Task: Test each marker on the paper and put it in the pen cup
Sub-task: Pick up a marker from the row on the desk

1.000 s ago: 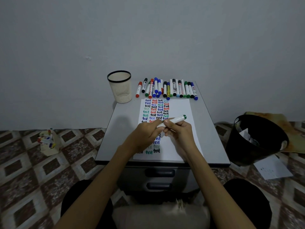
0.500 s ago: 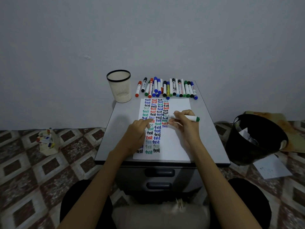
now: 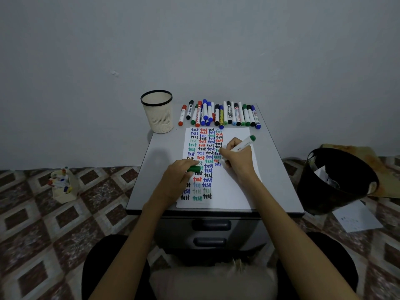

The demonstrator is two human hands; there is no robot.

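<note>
I start at the pen cup (image 3: 157,113), upright just off the far left corner of the paper (image 3: 229,191); no marker shows above its rim. Over the paper's left half rests the left hand (image 3: 177,178), fingers curled round a green cap (image 3: 194,169) that pokes out to the right. On the paper's right half the right hand (image 3: 237,161) grips the green marker (image 3: 242,145) in a writing hold. Its tip is down by the last written column, though I cannot tell whether it touches. Its green tail tilts up toward the paper's far right corner, so the long axis slants near-left to far-right, nib end toward the cap. I judge the test stroke is in hand. For the drop afterwards, the cup lies nearer the left hand.
</note>
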